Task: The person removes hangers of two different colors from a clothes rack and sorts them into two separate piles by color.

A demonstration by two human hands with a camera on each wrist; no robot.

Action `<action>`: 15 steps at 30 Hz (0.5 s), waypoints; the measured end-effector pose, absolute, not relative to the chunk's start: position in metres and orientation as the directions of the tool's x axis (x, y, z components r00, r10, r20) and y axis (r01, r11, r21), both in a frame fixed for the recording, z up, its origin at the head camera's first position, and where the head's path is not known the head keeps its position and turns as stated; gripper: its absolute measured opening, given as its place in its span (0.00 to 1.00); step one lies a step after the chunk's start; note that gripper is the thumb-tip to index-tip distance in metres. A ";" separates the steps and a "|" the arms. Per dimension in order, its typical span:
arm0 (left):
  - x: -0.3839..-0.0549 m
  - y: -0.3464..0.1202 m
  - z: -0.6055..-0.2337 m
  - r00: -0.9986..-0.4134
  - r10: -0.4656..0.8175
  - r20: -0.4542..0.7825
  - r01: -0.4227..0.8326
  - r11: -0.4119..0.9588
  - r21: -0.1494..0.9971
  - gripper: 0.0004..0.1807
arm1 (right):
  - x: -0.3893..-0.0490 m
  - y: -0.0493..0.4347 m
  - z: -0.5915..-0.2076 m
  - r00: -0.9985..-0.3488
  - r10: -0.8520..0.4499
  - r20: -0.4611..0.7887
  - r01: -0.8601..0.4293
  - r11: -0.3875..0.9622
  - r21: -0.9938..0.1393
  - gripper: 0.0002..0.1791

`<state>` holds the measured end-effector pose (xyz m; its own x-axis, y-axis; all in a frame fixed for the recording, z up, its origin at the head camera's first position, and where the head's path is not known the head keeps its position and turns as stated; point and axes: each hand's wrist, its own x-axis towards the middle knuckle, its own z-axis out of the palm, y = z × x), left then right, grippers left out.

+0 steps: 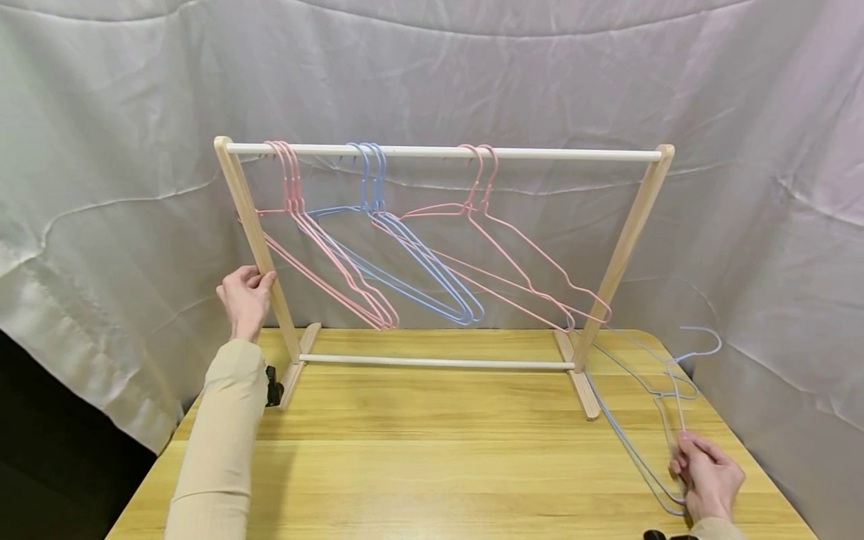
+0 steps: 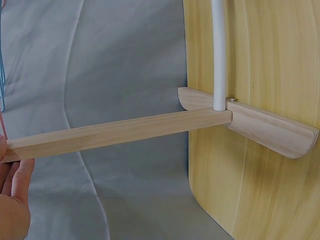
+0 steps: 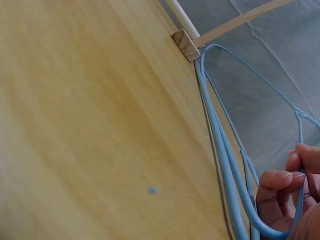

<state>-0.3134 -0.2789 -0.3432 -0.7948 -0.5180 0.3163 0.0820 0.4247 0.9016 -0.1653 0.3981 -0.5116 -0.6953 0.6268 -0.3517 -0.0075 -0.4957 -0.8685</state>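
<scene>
My left hand (image 1: 246, 300) grips the left wooden post (image 1: 238, 191) of a garment rack about halfway up, thumb and fingers on either side of it. At the table's right side, my right hand (image 1: 709, 476) pinches the wire of a blue hanger (image 3: 300, 131) between thumb and fingers. Its hook points away from me, and more blue hanger wire lies beside it on the table. From the rack's white top rail (image 1: 574, 154) hang three pink hangers (image 1: 343, 264) at left, three blue hangers (image 1: 432, 264) mid-left and two pink hangers (image 1: 533, 247) right of centre.
The rack's right post (image 1: 624, 247) and foot (image 1: 586, 394) stand left of the blue hangers on the table. A white lower bar (image 1: 432, 363) joins the posts near the wooden tabletop (image 1: 418, 457). Grey curtain (image 1: 432, 82) closes off the back and sides.
</scene>
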 end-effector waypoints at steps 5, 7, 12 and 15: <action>-0.314 -0.279 -0.343 -0.794 -0.517 0.318 0.081 0.429 0.900 0.19 | -0.166 0.397 -0.512 -0.680 0.649 -0.342 0.025 -0.445 -0.895 0.20; -0.314 -0.278 -0.343 -0.793 -0.517 0.321 0.082 0.431 0.899 0.19 | -0.166 0.396 -0.513 -0.679 0.662 -0.318 0.030 -0.407 -0.913 0.21; -0.315 -0.279 -0.344 -0.792 -0.518 0.323 0.083 0.433 0.898 0.18 | -0.166 0.397 -0.516 -0.673 0.696 -0.250 0.134 -0.218 -0.967 0.22; -0.314 -0.279 -0.344 -0.793 -0.517 0.322 0.084 0.430 0.899 0.18 | -0.165 0.398 -0.517 -0.676 0.713 -0.188 0.271 0.003 -0.963 0.18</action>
